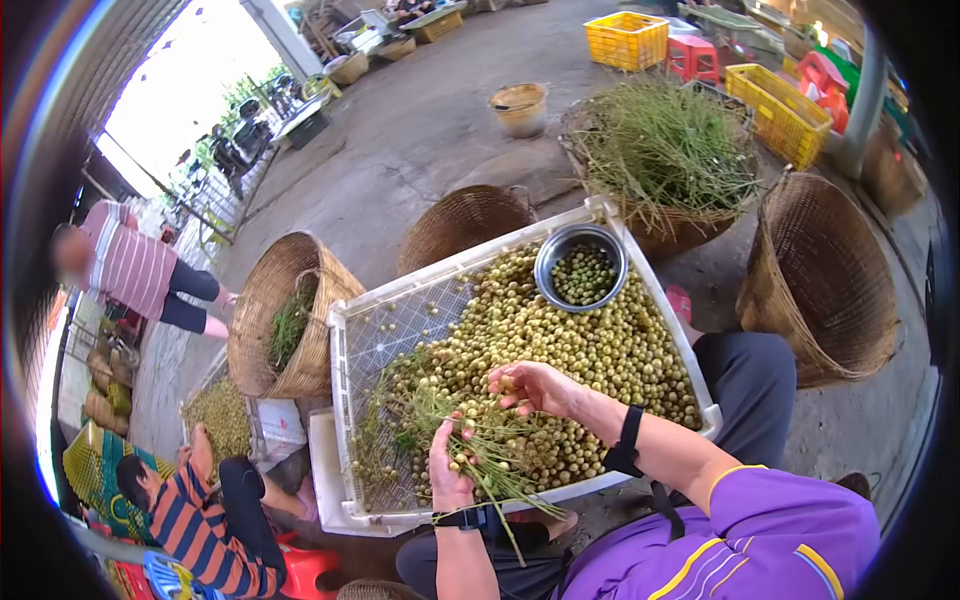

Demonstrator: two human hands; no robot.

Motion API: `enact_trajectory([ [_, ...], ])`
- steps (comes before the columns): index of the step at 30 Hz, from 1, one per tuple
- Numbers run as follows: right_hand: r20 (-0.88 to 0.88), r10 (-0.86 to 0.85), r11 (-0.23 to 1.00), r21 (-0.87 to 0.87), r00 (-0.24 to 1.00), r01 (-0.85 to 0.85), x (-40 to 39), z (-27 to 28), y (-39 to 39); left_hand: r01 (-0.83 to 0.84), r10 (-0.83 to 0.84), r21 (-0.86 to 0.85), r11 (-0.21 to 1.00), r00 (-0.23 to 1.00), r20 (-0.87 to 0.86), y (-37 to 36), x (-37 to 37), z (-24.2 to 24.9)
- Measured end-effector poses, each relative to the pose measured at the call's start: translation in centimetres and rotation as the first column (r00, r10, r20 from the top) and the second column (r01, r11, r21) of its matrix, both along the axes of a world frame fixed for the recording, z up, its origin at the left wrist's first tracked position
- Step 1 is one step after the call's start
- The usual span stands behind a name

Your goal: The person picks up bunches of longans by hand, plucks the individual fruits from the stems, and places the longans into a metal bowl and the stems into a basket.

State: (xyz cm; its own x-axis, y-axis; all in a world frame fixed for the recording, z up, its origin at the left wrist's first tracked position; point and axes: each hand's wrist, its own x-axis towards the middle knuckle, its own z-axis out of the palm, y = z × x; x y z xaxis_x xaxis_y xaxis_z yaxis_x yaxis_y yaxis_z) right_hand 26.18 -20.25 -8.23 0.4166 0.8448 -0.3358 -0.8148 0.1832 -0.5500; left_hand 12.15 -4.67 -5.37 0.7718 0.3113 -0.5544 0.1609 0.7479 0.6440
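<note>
My left hand [450, 480] is closed around a bunch of thin green stems [490, 462] with a few small round fruits on them. Just above and to the right, my right hand [545, 388] has its fingers curled, and a small round yellow-green fruit [507, 383] shows at the fingertips. Both hands are over a white mesh-bottomed crate [338, 400] that bears a heap of loose fruits [560, 350]. On the heap, at the crate's far right corner, rests a metal bowl [545, 268] of smaller, greener fruits. Loose stems [375, 430] lie on the crate's left side.
Wicker baskets surround the crate: one with greenery [265, 320], one behind [465, 225], one heaped with stems [670, 150], one at right [830, 280]. A seated person [215, 520] works at lower left; another person [140, 265] stands beyond. Yellow crates [625, 42] stand farther back.
</note>
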Motion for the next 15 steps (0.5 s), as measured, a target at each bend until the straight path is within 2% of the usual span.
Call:
enact_trajectory([
  [1, 0.005, 0.018, 1.000, 0.005, 1.000, -0.018, -0.2, 0.1, 0.2, 0.024, -0.022, -0.034, 0.999, 0.999, 0.049, 0.0, -0.1, 0.2],
  [3, 0.280, 0.158, 0.956, -0.282, 0.947, -0.076, -1.0, 0.9, 1.7, -0.007, 0.007, 0.043, 0.999, 1.000, -0.003, -1.1, -0.3, 1.3],
  [4, 0.357, 0.178, 0.963, -0.256, 0.917, -0.087, -1.3, 0.3, 2.5, -0.022, 0.022, 0.123, 0.992, 1.000, -0.001, -1.1, -0.4, 0.6],
  [5, 0.341, 0.215, 0.962, -0.235, 0.915, -0.139, -1.6, 1.4, 2.8, -0.034, 0.036, 0.199, 0.979, 0.999, -0.003, -0.9, -0.5, -0.3],
  [7, 0.424, 0.249, 0.963, -0.207, 0.871, -0.174, -1.6, 1.3, 3.5, 0.039, -0.034, 0.296, 0.954, 0.999, -0.021, -0.6, -0.2, 0.0],
  [8, 0.447, 0.234, 0.966, -0.209, 0.863, -0.153, -1.5, 0.7, 3.7, 0.051, -0.023, 0.321, 0.946, 0.996, -0.092, -0.7, -0.1, 0.6],
  [9, 0.459, 0.113, 0.985, -0.170, 0.881, -0.037, -2.0, 1.2, 3.9, 0.018, 0.001, 0.337, 0.941, 0.998, -0.056, -0.7, -0.1, 0.6],
  [11, 0.483, 0.068, 0.980, -0.198, 0.873, 0.033, -2.1, 1.5, 4.0, -0.056, 0.088, 0.497, 0.866, 0.995, -0.041, -0.5, 0.1, -0.7],
  [12, 0.528, 0.055, 0.973, -0.218, 0.848, 0.073, -2.3, 1.0, 4.1, -0.053, 0.084, 0.519, 0.853, 0.996, -0.036, -0.3, -0.4, -0.7],
  [13, 0.550, 0.072, 0.976, -0.209, 0.832, 0.053, -2.4, 1.2, 4.0, -0.079, 0.125, 0.574, 0.815, 0.991, -0.042, -0.2, -0.5, -1.4],
  [15, 0.484, 0.114, 0.962, -0.270, 0.868, 0.025, -2.8, 2.0, 3.4, -0.081, 0.122, 0.587, 0.806, 0.992, -0.031, -0.1, -0.8, -1.6],
])
